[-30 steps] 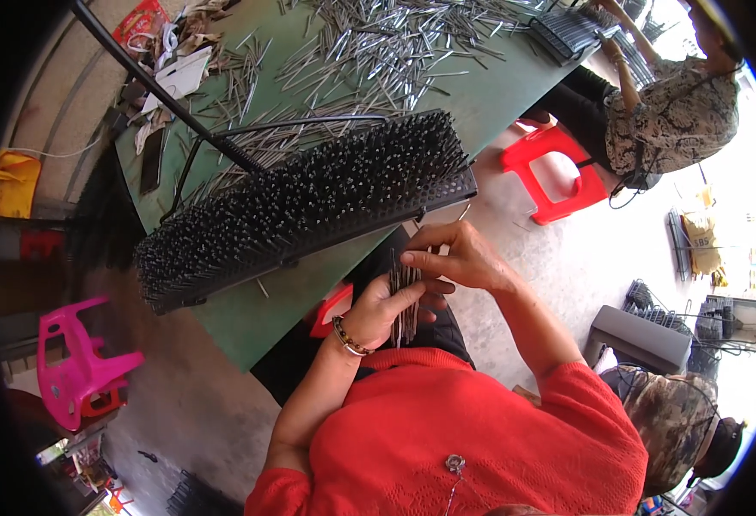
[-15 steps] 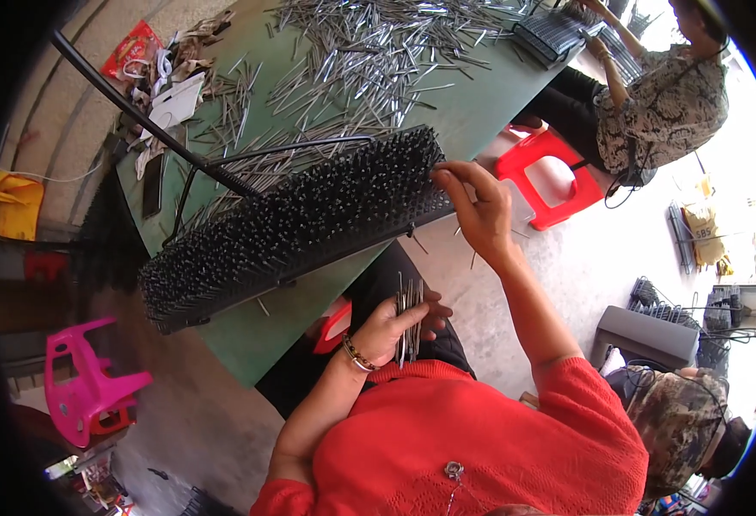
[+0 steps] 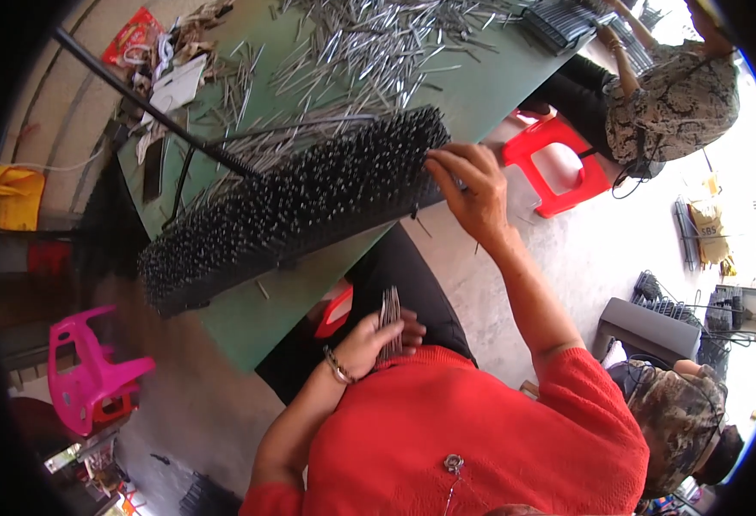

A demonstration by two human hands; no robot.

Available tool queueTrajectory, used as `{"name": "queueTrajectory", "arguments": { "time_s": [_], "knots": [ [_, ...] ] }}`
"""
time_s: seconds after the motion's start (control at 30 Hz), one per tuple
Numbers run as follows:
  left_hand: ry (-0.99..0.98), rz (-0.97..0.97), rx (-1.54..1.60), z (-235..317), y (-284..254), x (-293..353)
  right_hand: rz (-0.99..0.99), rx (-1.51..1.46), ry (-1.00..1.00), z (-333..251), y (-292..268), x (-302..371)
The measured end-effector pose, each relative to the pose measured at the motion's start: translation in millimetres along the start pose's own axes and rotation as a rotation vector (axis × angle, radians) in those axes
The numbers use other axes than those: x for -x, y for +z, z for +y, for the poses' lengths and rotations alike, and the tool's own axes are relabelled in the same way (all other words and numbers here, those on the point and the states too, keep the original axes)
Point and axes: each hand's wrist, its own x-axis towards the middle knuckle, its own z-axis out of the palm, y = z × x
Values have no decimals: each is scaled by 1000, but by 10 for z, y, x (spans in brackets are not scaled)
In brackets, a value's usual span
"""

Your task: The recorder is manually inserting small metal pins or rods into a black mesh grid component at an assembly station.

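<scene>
A long black block (image 3: 301, 193) set with dense rows of black pins lies tilted over the green table's near edge. At its right end is my right hand (image 3: 477, 191), thumb and fingers pinched together against the pins. Whatever the pinch holds, if anything, is too small to make out. Low in front of my red top, my left hand (image 3: 371, 340) is closed around a bundle of thin metal rods (image 3: 390, 320), which stand roughly upright. A few single rods poke out below the block's near side.
The green table (image 3: 253, 331) carries a big heap of loose metal rods (image 3: 352, 52). A black bar (image 3: 129, 90) slants over the block's left side. A red stool (image 3: 559, 168) and a co-worker (image 3: 675, 103) are at far right; a pink stool (image 3: 94, 370) stands at left.
My left hand with the rods has moved slightly left and downward. My right hand has shifted slightly, and its fingers have drawn closer together at the block's right end.
</scene>
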Motion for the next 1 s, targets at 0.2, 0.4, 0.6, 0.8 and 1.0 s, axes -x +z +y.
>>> {"name": "queueTrajectory", "arguments": {
  "time_s": [0.2,0.4,0.6,0.8,1.0],
  "knots": [
    [62,-35,123,342,152,-152,4,62,-9,42,47,75],
    [82,-54,73,491,282,-179,-41,60,42,25,21,66],
    [92,-41,-20,526,329,-253,-57,-23,119,-15,13,4],
    [90,-30,-49,560,374,-304,-115,12,68,-23,-52,-25],
    [105,-58,-73,556,386,-361,-221,72,52,-16,-35,-24]
  ]
}}
